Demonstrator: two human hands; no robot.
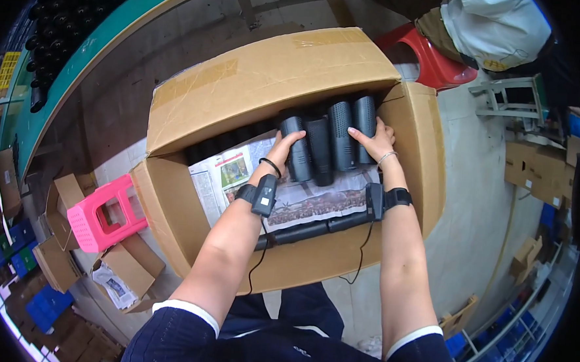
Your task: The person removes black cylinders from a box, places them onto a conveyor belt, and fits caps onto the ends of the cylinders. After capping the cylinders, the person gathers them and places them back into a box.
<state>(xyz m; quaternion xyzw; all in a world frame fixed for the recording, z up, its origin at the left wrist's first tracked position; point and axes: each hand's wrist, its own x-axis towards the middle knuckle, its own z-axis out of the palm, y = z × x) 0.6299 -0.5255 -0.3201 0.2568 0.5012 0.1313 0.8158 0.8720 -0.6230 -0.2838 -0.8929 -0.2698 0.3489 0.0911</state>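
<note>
4 black tubes stand side by side, slightly tilted, inside the right part of a large cardboard box, between the person's 2 hands. The left hand grasps the group from its left end, its thumb across the leftmost tube. The right hand grasps the other end, its thumb on the 3rd tube and its fingers around the rightmost. Below them lies newspaper, spread over the box's contents; more black pieces lie in a row along the near wall. Each wrist wears a strap with a small black device. Outside the box, a pink stool stands at the left, near an open carton. A red stool is beyond the far right corner, beside a white bag. A green table at the far left carries many black objects.
</note>
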